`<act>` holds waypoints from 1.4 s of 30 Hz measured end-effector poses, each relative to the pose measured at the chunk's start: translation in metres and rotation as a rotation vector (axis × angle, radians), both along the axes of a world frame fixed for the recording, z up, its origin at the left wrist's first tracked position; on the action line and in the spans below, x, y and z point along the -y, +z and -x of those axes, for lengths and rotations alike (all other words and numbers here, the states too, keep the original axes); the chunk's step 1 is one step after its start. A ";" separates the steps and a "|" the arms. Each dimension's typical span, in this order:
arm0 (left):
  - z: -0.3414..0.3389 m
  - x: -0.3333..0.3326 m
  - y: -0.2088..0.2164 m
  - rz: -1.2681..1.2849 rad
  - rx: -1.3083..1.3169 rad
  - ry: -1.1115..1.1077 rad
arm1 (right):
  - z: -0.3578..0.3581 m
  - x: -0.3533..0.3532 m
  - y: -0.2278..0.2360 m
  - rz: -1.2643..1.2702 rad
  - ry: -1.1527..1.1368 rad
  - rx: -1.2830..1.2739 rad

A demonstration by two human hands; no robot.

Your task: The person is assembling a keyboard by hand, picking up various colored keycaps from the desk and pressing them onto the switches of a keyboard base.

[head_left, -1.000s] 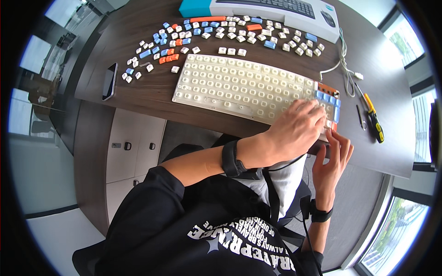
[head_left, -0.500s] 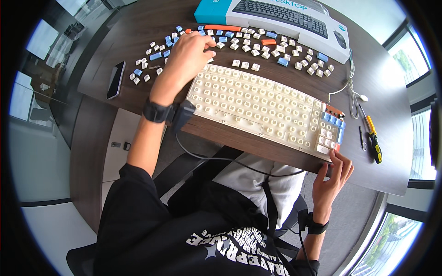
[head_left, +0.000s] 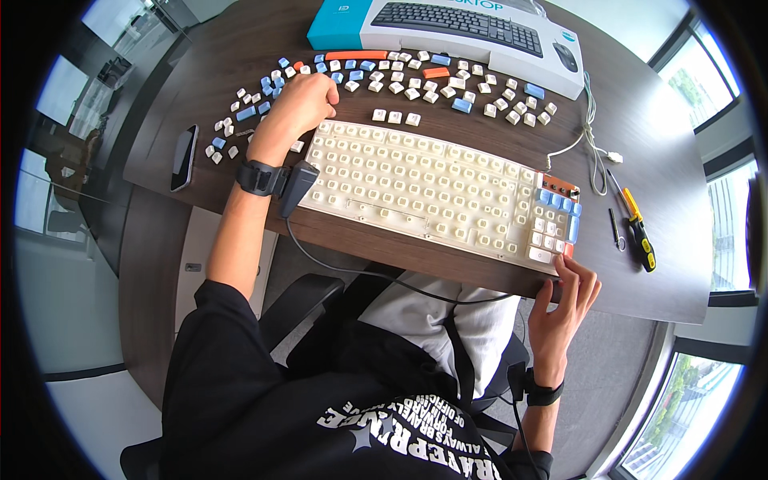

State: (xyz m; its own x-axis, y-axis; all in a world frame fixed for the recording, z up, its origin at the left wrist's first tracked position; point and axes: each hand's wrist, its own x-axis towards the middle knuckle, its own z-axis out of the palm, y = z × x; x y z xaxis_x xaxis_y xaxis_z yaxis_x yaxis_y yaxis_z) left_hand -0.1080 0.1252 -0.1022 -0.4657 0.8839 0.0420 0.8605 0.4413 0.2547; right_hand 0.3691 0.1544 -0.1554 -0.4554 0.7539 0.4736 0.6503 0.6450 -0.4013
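Observation:
A cream keyboard (head_left: pixel 416 210) lies at the table's front edge, most of its switches bare; white, blue and orange keycaps fill its right-end block. My left hand (head_left: pixel 304 104) is above its far left corner, fingers curled together beside the loose keycaps; anything between the fingertips is hidden. Against the keyboard's near right corner is my right hand (head_left: pixel 566 300), its bent fingertips on the edge and its thumb lower, by the table edge. Loose white keycaps (head_left: pixel 398 77), blue keycaps (head_left: pixel 462 105) and a long orange keycap (head_left: pixel 356 55) are scattered beyond the keyboard.
A white and teal box (head_left: pixel 480 40) stands at the back. A phone (head_left: pixel 184 158) lies at the left. On the right are a coiled cable (head_left: pixel 593 152), a yellow-black screwdriver (head_left: pixel 638 232) and a thin dark tool (head_left: pixel 615 228). A black cord (head_left: pixel 360 274) hangs from my left wrist device.
My left hand has drawn slightly nearer and its spread thumb and fingers have come together. The whole view has shifted a little; my right hand stays on the keyboard's corner.

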 end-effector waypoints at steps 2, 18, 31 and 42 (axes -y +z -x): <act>-0.001 -0.002 -0.001 0.007 0.050 0.000 | 0.000 0.000 -0.001 0.005 -0.003 -0.003; -0.167 -0.001 0.045 -0.283 0.437 -0.359 | -0.001 0.000 0.002 0.005 0.022 -0.017; -0.285 -0.049 -0.002 -0.457 0.520 -0.644 | 0.002 -0.007 -0.001 -0.052 0.044 -0.056; -0.295 -0.061 -0.023 -0.540 0.358 -0.673 | -0.001 -0.007 -0.006 -0.057 0.049 -0.050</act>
State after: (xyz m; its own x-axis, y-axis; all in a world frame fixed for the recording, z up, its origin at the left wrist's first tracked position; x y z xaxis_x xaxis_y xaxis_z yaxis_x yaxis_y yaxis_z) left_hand 0.1875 0.1864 -0.1249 0.0724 0.8752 0.4783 0.7225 -0.3766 0.5798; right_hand 0.3697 0.1609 -0.1613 -0.4655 0.7025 0.5383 0.5975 0.6981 -0.3944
